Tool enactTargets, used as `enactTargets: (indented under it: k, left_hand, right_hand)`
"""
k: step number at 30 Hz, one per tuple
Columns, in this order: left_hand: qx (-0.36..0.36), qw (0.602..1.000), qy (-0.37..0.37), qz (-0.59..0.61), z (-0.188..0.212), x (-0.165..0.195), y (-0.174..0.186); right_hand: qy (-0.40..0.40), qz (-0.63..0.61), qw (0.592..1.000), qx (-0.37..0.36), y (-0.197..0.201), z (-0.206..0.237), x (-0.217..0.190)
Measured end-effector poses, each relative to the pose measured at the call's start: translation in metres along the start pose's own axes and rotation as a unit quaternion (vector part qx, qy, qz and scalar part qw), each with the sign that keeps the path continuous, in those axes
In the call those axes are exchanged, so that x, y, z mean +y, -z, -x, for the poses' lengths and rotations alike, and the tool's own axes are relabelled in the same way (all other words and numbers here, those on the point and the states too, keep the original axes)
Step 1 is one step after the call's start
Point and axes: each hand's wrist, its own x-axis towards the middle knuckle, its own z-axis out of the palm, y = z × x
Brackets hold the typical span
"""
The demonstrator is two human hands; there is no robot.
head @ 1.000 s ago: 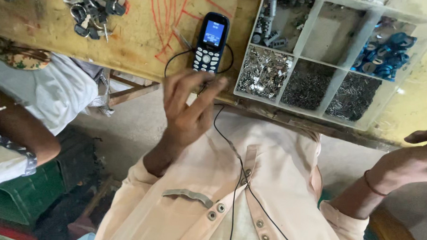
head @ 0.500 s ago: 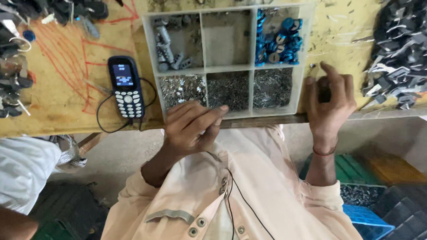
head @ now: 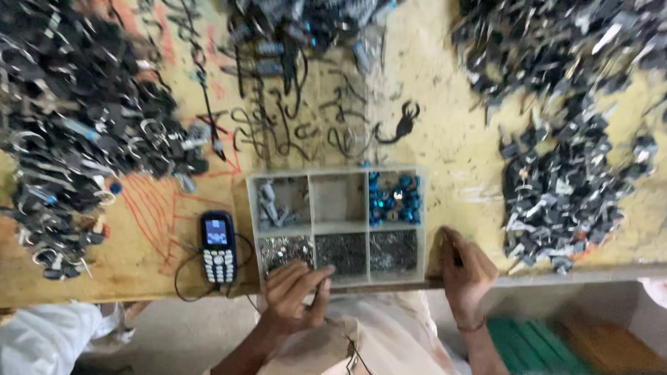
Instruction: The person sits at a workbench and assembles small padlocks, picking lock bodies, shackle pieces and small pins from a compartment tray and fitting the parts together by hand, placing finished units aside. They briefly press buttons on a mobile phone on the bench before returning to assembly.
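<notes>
My left hand picks at the tray front edge; right hand rests beside it, both empty, apart

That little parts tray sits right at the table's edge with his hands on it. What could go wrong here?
The white six-compartment plastic tray sits at the yellow wooden table's front edge; a nudge from the left hand or right hand might tip its tiny metal bits off. The thin black cable by the dark blue keypad phone loops past the edge and could snag, dragging the phone.
</notes>
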Motion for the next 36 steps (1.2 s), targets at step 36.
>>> enactTargets:
  k: [36]
  left_hand:
    - [-0.045,0.810,0.280,0.513,0.099,0.047,0.000]
  right_hand:
    - [0.135,-0.397,0.901,-0.114,-0.003,0.083,-0.126]
